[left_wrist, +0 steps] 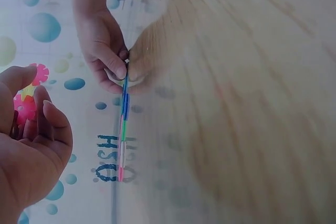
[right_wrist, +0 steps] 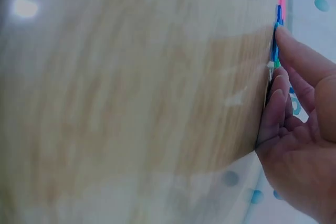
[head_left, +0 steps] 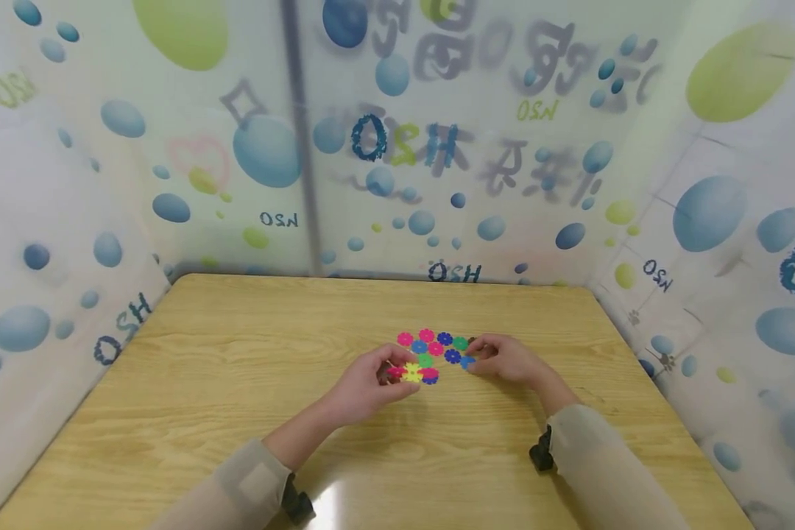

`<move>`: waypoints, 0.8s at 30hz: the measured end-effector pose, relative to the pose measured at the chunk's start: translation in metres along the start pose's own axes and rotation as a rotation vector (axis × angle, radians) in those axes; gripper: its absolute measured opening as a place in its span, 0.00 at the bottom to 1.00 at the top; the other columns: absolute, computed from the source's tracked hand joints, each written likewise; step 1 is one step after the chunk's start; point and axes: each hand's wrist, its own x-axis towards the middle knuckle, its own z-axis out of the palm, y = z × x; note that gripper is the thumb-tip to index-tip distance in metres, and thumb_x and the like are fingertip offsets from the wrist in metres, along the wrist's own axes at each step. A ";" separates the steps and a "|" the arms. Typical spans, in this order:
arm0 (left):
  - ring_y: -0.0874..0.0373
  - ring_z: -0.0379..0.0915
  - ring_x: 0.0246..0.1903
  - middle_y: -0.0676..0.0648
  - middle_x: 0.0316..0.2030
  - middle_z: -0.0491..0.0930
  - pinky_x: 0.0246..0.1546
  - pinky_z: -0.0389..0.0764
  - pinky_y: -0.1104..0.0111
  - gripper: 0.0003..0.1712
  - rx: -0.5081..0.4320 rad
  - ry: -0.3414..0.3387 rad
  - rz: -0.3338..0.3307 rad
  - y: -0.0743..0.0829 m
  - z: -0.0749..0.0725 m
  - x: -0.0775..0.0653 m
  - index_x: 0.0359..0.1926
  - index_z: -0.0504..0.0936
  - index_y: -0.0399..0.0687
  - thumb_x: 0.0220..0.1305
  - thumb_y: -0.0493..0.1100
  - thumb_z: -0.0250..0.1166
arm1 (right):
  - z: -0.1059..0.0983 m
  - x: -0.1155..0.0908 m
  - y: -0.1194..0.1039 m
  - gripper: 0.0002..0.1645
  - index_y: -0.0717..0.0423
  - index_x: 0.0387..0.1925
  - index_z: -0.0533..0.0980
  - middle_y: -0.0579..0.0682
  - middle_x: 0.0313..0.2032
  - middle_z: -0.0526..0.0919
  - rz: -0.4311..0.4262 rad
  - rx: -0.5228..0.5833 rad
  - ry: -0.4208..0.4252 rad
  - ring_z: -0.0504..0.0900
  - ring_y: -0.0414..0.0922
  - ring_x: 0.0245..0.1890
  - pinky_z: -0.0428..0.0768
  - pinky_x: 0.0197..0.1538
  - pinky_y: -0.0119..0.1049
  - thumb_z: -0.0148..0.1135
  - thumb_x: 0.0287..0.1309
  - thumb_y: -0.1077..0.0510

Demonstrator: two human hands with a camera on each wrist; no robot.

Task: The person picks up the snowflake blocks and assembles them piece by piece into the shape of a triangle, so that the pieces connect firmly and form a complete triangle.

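Note:
In the head view my left hand (head_left: 364, 386) holds a small cluster of notched flower-shaped discs, a yellow disc (head_left: 411, 372) between pink ones. The left wrist view shows a pink disc (left_wrist: 25, 109) of that cluster by the curled fingers. Just beyond, several joined or touching discs lie flat on the table, among them a green disc (head_left: 425, 361), a pink disc (head_left: 426, 335) and a dark blue disc (head_left: 453, 356). At the right end, my right hand (head_left: 509, 361) pinches a lighter blue disc (head_left: 467, 362) between thumb and fingers. Its fingers partly cover the discs there.
A wood-grain table (head_left: 238, 346) spreads under both hands. Behind and at both sides stand curtains (head_left: 397, 221) printed with blue and green drops. A small black device (head_left: 542, 450) is strapped at each wrist, by the pale sleeves.

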 end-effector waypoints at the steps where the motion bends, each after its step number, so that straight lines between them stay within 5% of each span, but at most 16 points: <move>1: 0.55 0.77 0.42 0.45 0.51 0.84 0.40 0.82 0.72 0.22 -0.004 0.000 0.001 0.000 0.000 0.000 0.61 0.82 0.46 0.72 0.46 0.77 | 0.001 0.000 -0.001 0.17 0.51 0.56 0.85 0.51 0.44 0.81 -0.005 -0.003 0.001 0.76 0.48 0.45 0.75 0.47 0.40 0.75 0.71 0.51; 24: 0.55 0.78 0.42 0.44 0.51 0.84 0.41 0.82 0.72 0.21 0.005 -0.011 0.037 -0.007 0.003 0.002 0.61 0.82 0.44 0.72 0.45 0.76 | 0.002 0.000 0.001 0.16 0.56 0.55 0.82 0.51 0.44 0.82 -0.001 0.016 -0.017 0.77 0.48 0.45 0.76 0.51 0.40 0.75 0.70 0.58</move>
